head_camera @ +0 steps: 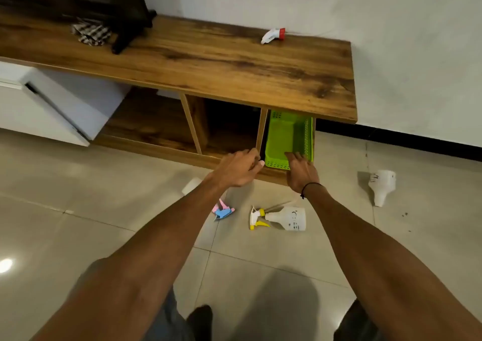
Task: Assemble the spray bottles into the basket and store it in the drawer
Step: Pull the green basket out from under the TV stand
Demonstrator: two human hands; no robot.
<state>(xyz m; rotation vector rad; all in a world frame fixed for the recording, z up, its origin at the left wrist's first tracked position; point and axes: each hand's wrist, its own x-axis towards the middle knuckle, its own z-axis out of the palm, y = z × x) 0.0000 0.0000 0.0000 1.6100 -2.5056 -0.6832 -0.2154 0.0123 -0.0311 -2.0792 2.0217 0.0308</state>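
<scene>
Your right hand (302, 172) gripping the green basket (283, 138) rim, left hand (238, 169) curled at the cabinet divider (261, 129), yellow-trigger bottle (285, 218) and capless bottle (382, 185) on the floor behind, labels unreadable.

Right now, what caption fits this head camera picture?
Both hands, left hand and right hand, reach the green basket in the cabinet.

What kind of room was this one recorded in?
Probably a home living room: a low wooden TV-style cabinet against a white wall, a dark screen stand on top, and a glossy tiled floor.
</scene>
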